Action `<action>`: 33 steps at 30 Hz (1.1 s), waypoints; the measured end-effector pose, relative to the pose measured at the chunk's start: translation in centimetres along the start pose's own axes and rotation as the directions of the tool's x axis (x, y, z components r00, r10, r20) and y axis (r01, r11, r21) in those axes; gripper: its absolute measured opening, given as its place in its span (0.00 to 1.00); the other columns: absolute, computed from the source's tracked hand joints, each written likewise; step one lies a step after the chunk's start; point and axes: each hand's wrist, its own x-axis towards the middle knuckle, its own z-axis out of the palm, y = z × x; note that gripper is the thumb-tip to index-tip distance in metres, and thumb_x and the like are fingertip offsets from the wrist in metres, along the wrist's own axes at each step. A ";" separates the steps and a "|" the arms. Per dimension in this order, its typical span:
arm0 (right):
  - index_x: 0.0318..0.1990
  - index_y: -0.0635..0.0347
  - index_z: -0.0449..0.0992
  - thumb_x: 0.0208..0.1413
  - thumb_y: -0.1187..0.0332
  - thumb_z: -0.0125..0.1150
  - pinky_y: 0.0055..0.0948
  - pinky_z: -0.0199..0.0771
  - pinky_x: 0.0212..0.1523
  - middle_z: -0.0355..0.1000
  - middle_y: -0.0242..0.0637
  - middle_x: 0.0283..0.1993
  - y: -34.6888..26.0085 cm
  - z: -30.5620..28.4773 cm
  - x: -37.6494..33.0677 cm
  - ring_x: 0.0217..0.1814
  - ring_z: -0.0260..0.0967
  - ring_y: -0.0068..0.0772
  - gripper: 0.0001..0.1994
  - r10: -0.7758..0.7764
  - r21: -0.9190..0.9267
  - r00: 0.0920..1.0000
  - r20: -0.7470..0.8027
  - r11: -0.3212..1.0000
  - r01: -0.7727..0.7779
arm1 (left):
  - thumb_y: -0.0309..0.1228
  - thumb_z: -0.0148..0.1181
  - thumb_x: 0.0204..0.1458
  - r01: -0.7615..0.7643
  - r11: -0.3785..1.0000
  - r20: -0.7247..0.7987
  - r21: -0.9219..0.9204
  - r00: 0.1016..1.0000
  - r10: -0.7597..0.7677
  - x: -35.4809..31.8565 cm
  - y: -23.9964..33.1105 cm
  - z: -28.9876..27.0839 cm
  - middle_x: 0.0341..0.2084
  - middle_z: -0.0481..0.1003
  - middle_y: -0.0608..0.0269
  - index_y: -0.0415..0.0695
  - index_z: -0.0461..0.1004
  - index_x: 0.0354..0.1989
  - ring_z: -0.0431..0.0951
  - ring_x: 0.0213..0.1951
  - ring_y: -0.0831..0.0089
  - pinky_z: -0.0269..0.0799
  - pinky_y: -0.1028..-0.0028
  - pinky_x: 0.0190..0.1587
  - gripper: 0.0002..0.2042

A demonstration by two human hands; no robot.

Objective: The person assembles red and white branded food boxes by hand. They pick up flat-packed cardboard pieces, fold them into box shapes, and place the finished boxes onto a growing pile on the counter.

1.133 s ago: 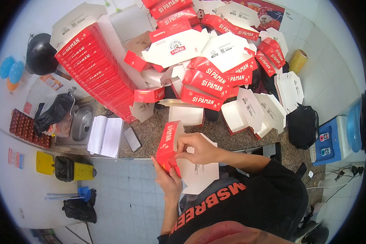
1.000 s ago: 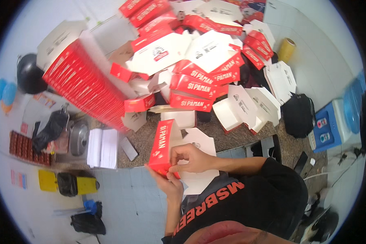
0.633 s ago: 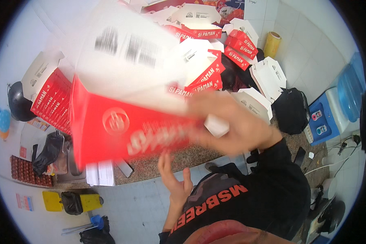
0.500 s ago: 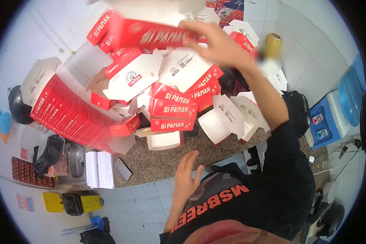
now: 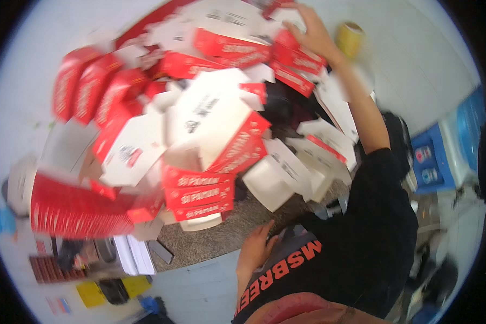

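Note:
At the far side of the pile, my right hand (image 5: 312, 38) reaches over the red and white paper food boxes (image 5: 297, 58). Its thumb and fingers are apart, beside the white flap of a box; blur hides whether they touch it. My left hand (image 5: 255, 249) hangs in front of my shirt by the counter's near edge, fingers loosely apart and holding nothing. Opened boxes lie heaped between the hands, with a small pile of red boxes (image 5: 200, 195) in the middle. Several red boxes (image 5: 96, 86) stand in a row at the far left.
A long nested stack of red boxes (image 5: 75, 208) leans at the left. Near it lie a notebook (image 5: 134, 254) and a phone (image 5: 161, 251) on the granite counter (image 5: 200, 251). A yellow tape roll (image 5: 350, 40) stands at the back right, a blue water dispenser (image 5: 434, 159) farther right.
My right hand has moved right toward the tape roll, and the red box it held is no longer in it. The view has turned and shifted. My left hand stays low near my shirt.

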 end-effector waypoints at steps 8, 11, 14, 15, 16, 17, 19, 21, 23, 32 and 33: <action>0.60 0.57 0.71 0.46 0.49 0.78 0.42 0.72 0.59 0.72 0.47 0.59 12.6 -10.4 -29.7 0.64 0.69 0.48 0.37 0.733 -0.391 0.475 0.487 0.669 -0.632 | 0.36 0.61 0.61 -0.082 0.996 0.216 0.040 0.974 0.071 4.5 1.4 -1.6 0.50 0.77 0.48 0.45 0.70 0.65 0.77 0.52 0.47 0.73 0.56 0.55 0.24; 0.63 0.54 0.69 0.41 0.48 0.81 0.41 0.67 0.66 0.70 0.46 0.61 7.9 -7.6 -33.3 0.66 0.66 0.49 0.42 0.663 -0.328 0.573 0.482 0.743 -0.583 | 0.37 0.61 0.61 -0.112 0.992 0.245 0.049 0.965 0.097 5.6 1.5 -1.9 0.50 0.77 0.49 0.45 0.70 0.66 0.77 0.52 0.48 0.72 0.56 0.55 0.25; 0.61 0.55 0.72 0.45 0.50 0.80 0.39 0.65 0.68 0.71 0.46 0.62 6.5 -6.3 -33.4 0.65 0.68 0.46 0.38 0.675 -0.346 0.570 0.469 0.734 -0.584 | 0.37 0.61 0.61 -0.127 0.991 0.273 0.048 0.956 0.110 6.2 1.4 -2.0 0.51 0.76 0.49 0.45 0.69 0.66 0.76 0.52 0.49 0.72 0.56 0.55 0.25; 0.60 0.56 0.74 0.47 0.51 0.79 0.38 0.67 0.66 0.73 0.46 0.61 6.9 -6.4 -33.4 0.63 0.70 0.44 0.35 0.645 -0.303 0.603 0.470 0.759 -0.576 | 0.37 0.61 0.61 -0.130 0.990 0.282 0.046 0.953 0.112 6.2 1.4 -2.2 0.51 0.76 0.50 0.45 0.69 0.66 0.76 0.52 0.49 0.72 0.56 0.55 0.25; 0.58 0.57 0.76 0.50 0.53 0.78 0.37 0.69 0.65 0.74 0.46 0.60 7.2 -6.6 -33.4 0.61 0.72 0.42 0.31 0.617 -0.259 0.634 0.467 0.781 -0.569 | 0.38 0.61 0.61 -0.122 0.991 0.289 0.063 0.952 0.099 6.2 1.4 -2.5 0.51 0.76 0.50 0.45 0.69 0.66 0.76 0.52 0.49 0.72 0.56 0.55 0.25; 0.55 0.59 0.78 0.52 0.55 0.76 0.36 0.71 0.60 0.76 0.46 0.55 7.7 -7.3 -33.3 0.56 0.74 0.39 0.26 0.650 -0.171 0.587 0.483 0.727 -0.665 | 0.38 0.61 0.61 -0.119 0.990 0.294 0.074 0.951 0.092 6.1 1.5 -2.6 0.51 0.76 0.50 0.45 0.69 0.66 0.76 0.52 0.49 0.72 0.56 0.55 0.25; 0.47 0.62 0.83 0.57 0.61 0.72 0.33 0.77 0.50 0.82 0.46 0.46 8.4 -8.9 -32.9 0.46 0.78 0.32 0.16 0.689 0.003 0.492 0.532 0.580 -0.815 | 0.39 0.61 0.61 -0.114 0.990 0.289 0.082 0.953 0.086 5.8 1.5 -2.8 0.51 0.76 0.50 0.45 0.69 0.66 0.76 0.52 0.49 0.72 0.56 0.55 0.25; 0.42 0.64 0.84 0.60 0.65 0.69 0.31 0.76 0.41 0.82 0.43 0.36 8.3 -10.2 -32.6 0.36 0.77 0.27 0.11 0.841 -0.195 0.384 0.382 0.479 -0.856 | 0.39 0.61 0.62 -0.111 0.991 0.272 0.075 0.958 0.087 5.3 1.3 -2.7 0.52 0.76 0.49 0.46 0.69 0.66 0.76 0.53 0.49 0.72 0.56 0.56 0.25; 0.38 0.65 0.85 0.61 0.66 0.67 0.30 0.75 0.35 0.82 0.41 0.30 8.1 -11.3 -31.5 0.30 0.75 0.24 0.10 0.910 -0.293 0.325 0.258 0.394 -0.871 | 0.39 0.61 0.61 -0.095 0.993 0.287 0.070 0.955 0.071 5.4 1.6 -3.2 0.53 0.76 0.49 0.45 0.70 0.65 0.76 0.54 0.50 0.72 0.56 0.56 0.25; 0.44 0.64 0.83 0.64 0.49 0.58 0.45 0.76 0.44 0.81 0.52 0.39 9.7 -14.2 -28.3 0.41 0.79 0.45 0.24 0.830 -0.354 0.475 -0.291 0.368 -0.860 | 0.32 0.64 0.60 0.185 0.962 -0.131 -0.202 0.968 -0.214 0.3 -6.7 -3.0 0.43 0.81 0.46 0.38 0.79 0.50 0.83 0.45 0.51 0.77 0.60 0.48 0.13; 0.48 0.67 0.82 0.66 0.47 0.55 0.43 0.76 0.49 0.81 0.55 0.45 9.7 -16.0 -28.4 0.47 0.79 0.47 0.26 0.782 -0.396 0.535 -0.319 0.402 -0.825 | 0.30 0.64 0.60 0.194 0.948 -0.162 -0.251 0.958 -0.238 -0.3 -8.0 -2.6 0.42 0.81 0.46 0.37 0.79 0.48 0.83 0.44 0.52 0.78 0.60 0.46 0.12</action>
